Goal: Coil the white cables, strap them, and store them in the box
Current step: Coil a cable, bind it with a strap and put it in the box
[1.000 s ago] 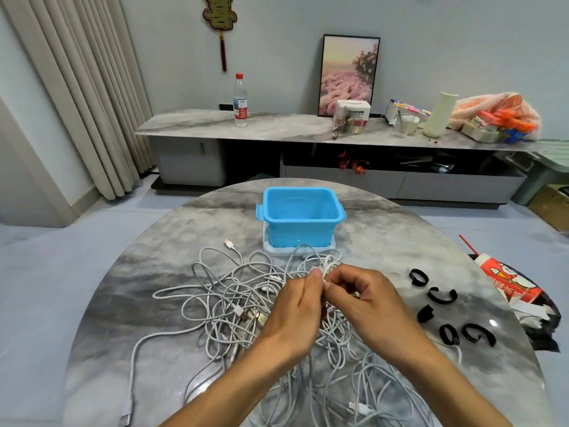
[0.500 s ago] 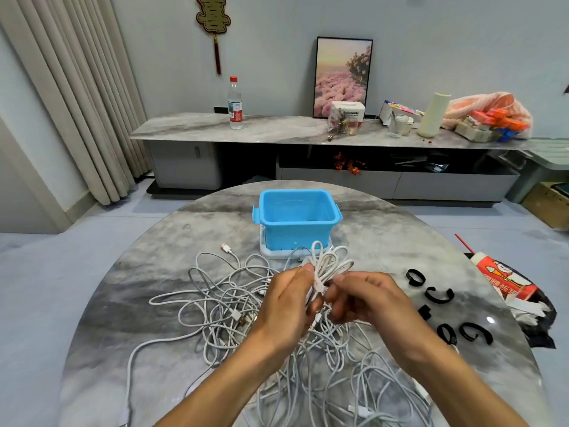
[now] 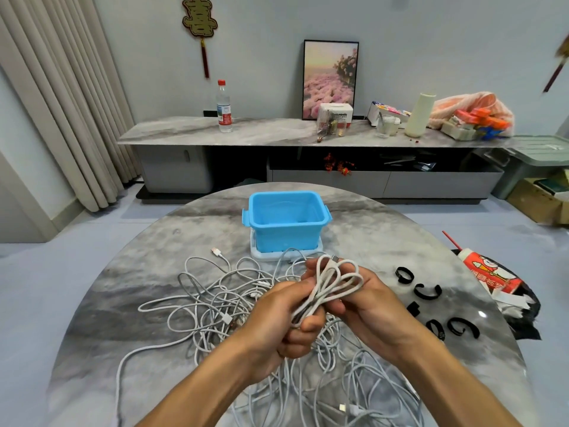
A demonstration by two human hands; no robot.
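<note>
Above the tangled heap of thin white charging cables (image 3: 221,306) on the round grey marble tabletop (image 3: 147,272), both hands hold one small coiled bundle of white cable (image 3: 331,288). The left hand (image 3: 277,322) is clamped around the lower end of this bundle, with fingers curled under it. The right hand (image 3: 369,300) has its grip closed on the middle and upper loops, which fan out above the fingers. The long axis of the bundle runs from low-left to high-right, and it points about toward the open blue plastic storage box (image 3: 288,223), which stands just behind the hands.

The next step, I judge, is strapping. The black hook-and-loop strap rings (image 3: 428,292) lie on the tabletop to the right of the bundle (five pieces, as far as I can count). They are near the right hand and well apart from the left one. So the right hand is the better one to reach for a strap, while the left hand alone keeps the coil together.
</note>
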